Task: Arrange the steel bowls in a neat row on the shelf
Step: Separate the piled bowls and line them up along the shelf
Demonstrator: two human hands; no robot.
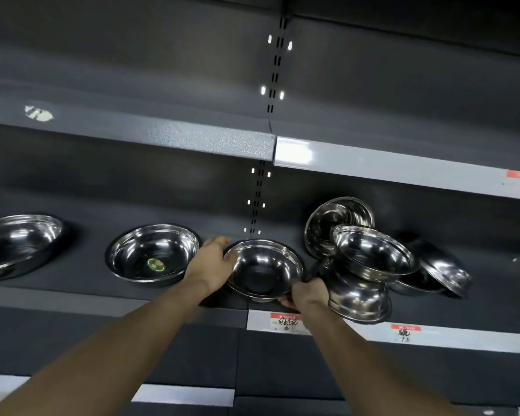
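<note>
A steel bowl [263, 270] sits at the front of the dark shelf [72, 280], held on both sides. My left hand [212, 261] grips its left rim and my right hand [308, 294] grips its front right rim. Two bowls stand upright to the left: one with a sticker inside [153, 255] and one at the far left [15, 244]. To the right lies a jumbled pile of several bowls [373, 256], some tilted, one leaning on the back wall [335, 219], one overturned [446, 270].
An upper shelf [192, 139] overhangs the bowls. Red and white price labels [285, 321] run along the shelf's front edge. A slotted upright [275, 73] divides the back wall. Lower shelves lie below my forearms.
</note>
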